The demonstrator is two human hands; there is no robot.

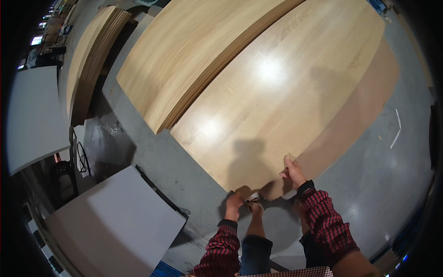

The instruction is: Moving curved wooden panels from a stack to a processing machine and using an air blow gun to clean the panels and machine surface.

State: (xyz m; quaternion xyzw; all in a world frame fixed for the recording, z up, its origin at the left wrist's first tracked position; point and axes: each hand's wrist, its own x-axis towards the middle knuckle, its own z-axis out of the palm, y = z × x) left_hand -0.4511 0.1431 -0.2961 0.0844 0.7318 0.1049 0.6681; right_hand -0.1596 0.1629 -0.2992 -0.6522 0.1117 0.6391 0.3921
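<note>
A large light wood-grain panel [240, 134] lies in front of me, its near end at my feet. At its near left corner, my left hand [234, 203] is closed on the edge, most of its fingers hidden. My right hand [293, 172] grips the near right corner, thumb on top and the other fingers mostly out of sight. Along the panel's right side, a strip of a plain brown board [355, 122] shows from beneath. Shadows of my head and arms fall across the near part of the panel.
Beyond the panel's left side is a stack of wood-grain boards [184, 55]; another stack [92, 51] stands farther left. A grey-white flat surface [115, 226] lies at lower left, with a second white surface [34, 111] above it. White strips [396, 131] lie on the grey floor [369, 184].
</note>
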